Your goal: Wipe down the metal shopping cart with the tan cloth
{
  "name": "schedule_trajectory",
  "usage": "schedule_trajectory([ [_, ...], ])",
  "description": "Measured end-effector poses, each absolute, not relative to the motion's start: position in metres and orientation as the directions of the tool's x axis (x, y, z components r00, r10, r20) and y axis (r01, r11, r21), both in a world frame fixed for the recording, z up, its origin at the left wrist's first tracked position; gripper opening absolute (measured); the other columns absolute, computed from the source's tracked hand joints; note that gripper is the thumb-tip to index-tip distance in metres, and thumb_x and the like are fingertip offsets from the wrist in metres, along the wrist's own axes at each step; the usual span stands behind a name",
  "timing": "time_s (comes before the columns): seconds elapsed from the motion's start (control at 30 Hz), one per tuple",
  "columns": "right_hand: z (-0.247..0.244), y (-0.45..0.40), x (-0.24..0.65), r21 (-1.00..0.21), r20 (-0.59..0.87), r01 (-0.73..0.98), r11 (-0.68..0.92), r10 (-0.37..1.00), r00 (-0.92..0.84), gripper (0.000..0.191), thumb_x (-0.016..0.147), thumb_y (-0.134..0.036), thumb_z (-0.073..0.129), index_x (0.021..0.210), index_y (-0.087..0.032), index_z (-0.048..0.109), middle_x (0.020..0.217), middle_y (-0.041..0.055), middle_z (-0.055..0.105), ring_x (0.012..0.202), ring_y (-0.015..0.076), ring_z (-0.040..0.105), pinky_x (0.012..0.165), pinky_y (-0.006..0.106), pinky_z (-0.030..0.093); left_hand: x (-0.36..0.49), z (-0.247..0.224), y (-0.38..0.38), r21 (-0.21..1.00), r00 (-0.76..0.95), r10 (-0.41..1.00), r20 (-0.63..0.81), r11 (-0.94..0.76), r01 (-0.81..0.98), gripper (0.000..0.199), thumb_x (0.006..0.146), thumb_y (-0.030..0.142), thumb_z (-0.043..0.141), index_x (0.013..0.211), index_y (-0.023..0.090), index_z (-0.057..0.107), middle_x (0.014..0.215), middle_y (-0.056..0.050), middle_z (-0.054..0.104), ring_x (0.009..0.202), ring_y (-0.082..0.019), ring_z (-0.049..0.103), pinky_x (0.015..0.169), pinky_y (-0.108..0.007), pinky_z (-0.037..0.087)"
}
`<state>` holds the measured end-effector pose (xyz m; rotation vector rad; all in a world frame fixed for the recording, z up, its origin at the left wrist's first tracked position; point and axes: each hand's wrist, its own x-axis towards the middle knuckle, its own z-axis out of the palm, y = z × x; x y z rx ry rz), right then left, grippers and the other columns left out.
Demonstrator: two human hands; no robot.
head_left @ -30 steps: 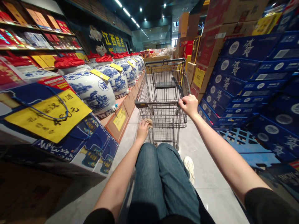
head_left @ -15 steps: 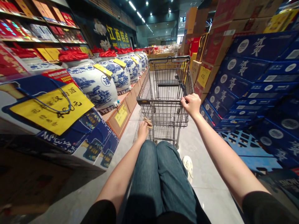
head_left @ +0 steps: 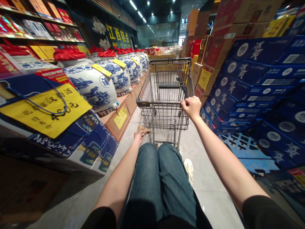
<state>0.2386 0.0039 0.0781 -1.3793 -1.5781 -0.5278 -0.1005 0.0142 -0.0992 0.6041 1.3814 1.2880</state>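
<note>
My right hand (head_left: 191, 107) grips the right side rim of a wire shopping cart (head_left: 164, 101), which stands ahead of my knees. Lower and nearer, my left hand (head_left: 140, 135) pinches a small crumpled tan item (head_left: 143, 129), possibly cloth, just left of the cart's near corner. The item is too small to identify surely. My legs in blue jeans (head_left: 162, 178) fill the bottom middle, and a white shoe (head_left: 189, 170) shows beyond the right knee.
Blue-and-white porcelain jars (head_left: 91, 87) with red cloth tops line a display on the left. Stacked blue cartons (head_left: 243, 79) and brown boxes (head_left: 214, 41) rise on the right, above a blue plastic pallet (head_left: 240, 148). A tiled aisle floor (head_left: 209, 190) runs ahead.
My left hand has shifted left, with the tan item moving along in its fingers. The cart sits slightly further left in view, and my right hand stays on its rim.
</note>
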Motion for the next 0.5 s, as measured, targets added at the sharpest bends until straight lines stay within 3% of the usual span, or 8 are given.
schedule_trajectory([
  [0.23,0.077,0.004,0.237,-0.268,0.856,0.923,0.277,0.508,0.097,0.041,0.09,-0.035,0.053,0.058,-0.027,0.028,0.058,0.0041,0.054,0.07,0.0224,0.049,0.078,0.04,0.042,-0.071,-0.103,0.033,0.73,-0.192,0.796,-0.574,0.391,-0.561,0.042,0.104,0.043,0.07,0.138,0.019,0.064,0.14,-0.011,0.067,0.119,-0.025,0.07,0.101,-0.048,0.063],
  [0.5,0.078,0.002,0.235,-0.262,0.854,0.93,0.258,0.511,0.099,0.04,0.09,-0.035,0.05,0.058,-0.027,0.029,0.057,0.0041,0.053,0.069,0.0224,0.048,0.077,0.04,0.041,-0.102,-0.104,0.021,0.536,-0.088,0.741,-0.666,0.394,-0.746,0.044,0.103,0.043,0.071,0.139,0.019,0.064,0.139,-0.011,0.067,0.119,-0.026,0.07,0.101,-0.049,0.063],
])
